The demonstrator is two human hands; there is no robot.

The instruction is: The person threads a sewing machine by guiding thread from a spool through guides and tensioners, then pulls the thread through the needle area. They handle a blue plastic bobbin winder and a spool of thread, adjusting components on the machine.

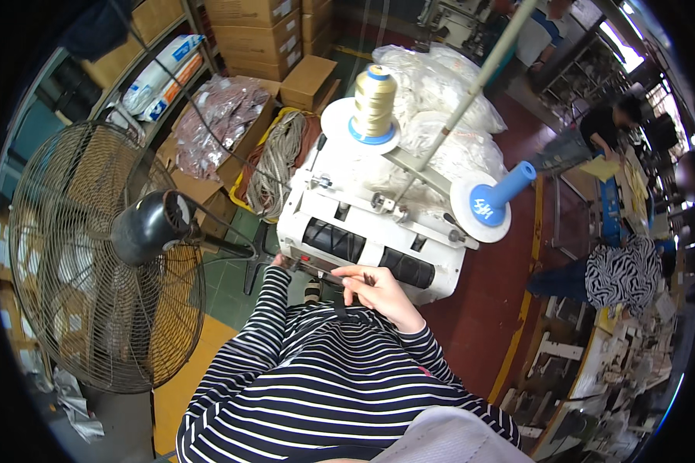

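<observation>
A white machine with two black rollers (334, 241) stands right in front of me, apparently a thread winder. A cone of cream thread (375, 100) sits upright on its left round plate, and a bare blue spool (512, 184) leans outward on the right one. My right hand (382, 293) is at the machine's near edge, with its fingers bent and pinched together. Something small and dark shows at those fingers, too small to name. At the machine's near left corner is my left hand (279, 262), mostly hidden by the sleeve and the machine, so its fingers cannot be made out.
A large black floor fan (108, 255) stands close on my left. Behind the machine lie big clear bags of white goods (448, 85). A yellow-rimmed crate of grey rope (276, 162) and cardboard boxes (251, 35) are at the far left. People work along benches to the right.
</observation>
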